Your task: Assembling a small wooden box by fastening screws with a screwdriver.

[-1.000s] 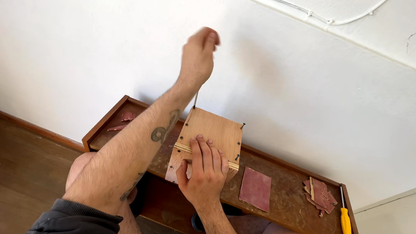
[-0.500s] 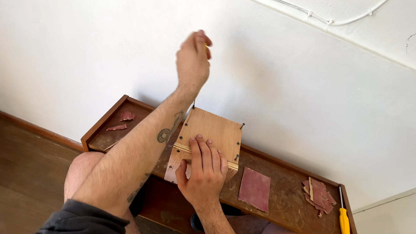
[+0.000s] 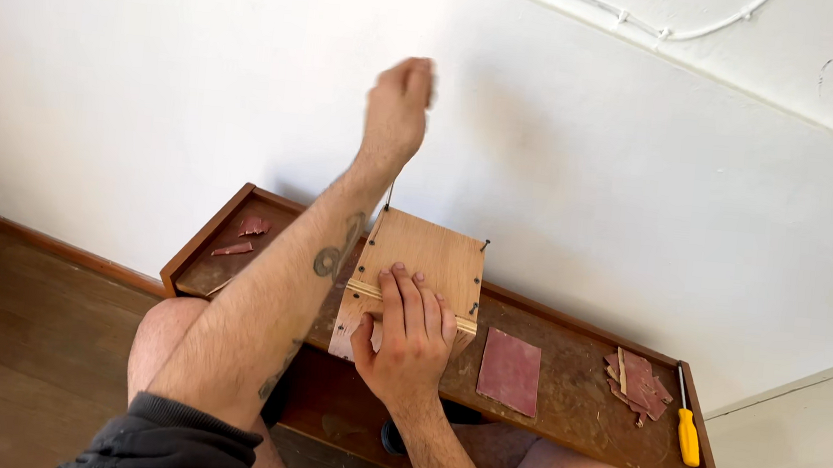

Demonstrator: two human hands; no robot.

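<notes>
The right hand (image 3: 412,339) lies flat, pinning the pale square wooden box (image 3: 424,265); the left hand (image 3: 399,107), clenched, hangs directly above its far-left corner nail (image 3: 389,197).

One light plywood box (image 3: 425,255), one flat reddish-brown sandpaper sheet (image 3: 510,371), one yellow-handled screwdriver (image 3: 687,434), one long brown wooden tray (image 3: 573,398), two bare hands: left (image 3: 399,107), right (image 3: 409,339)
</notes>
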